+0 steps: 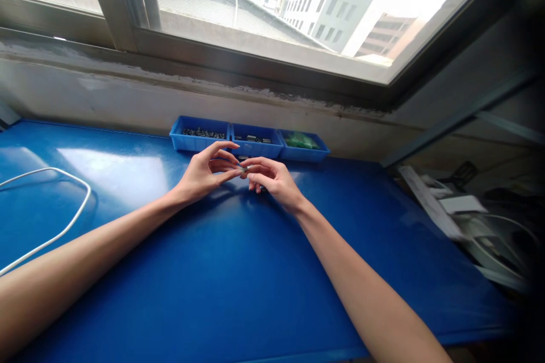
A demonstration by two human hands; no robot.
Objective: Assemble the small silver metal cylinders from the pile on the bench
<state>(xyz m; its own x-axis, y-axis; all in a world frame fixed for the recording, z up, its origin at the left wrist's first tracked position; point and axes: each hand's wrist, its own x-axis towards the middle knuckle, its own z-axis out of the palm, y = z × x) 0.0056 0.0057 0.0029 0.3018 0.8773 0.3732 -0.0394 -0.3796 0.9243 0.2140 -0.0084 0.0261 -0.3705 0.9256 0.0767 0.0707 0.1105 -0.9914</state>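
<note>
Both my hands meet over the blue table (238, 272), just in front of three blue bins. My left hand (207, 172) pinches a small metal part (243, 169) between thumb and fingertips, with the index finger raised. My right hand (271, 179) has its fingers curled and pinches the same small part from the other side. The part is tiny and mostly hidden by the fingertips. The left bin (199, 135) holds several dark small parts, the middle bin (254, 142) holds several metal pieces, and the right bin (303, 146) holds green items.
A white cable (63, 227) loops across the table's left side. The wall and a window sill (213, 85) stand right behind the bins. Past the table's right edge lies clutter with white papers and cables (464, 210).
</note>
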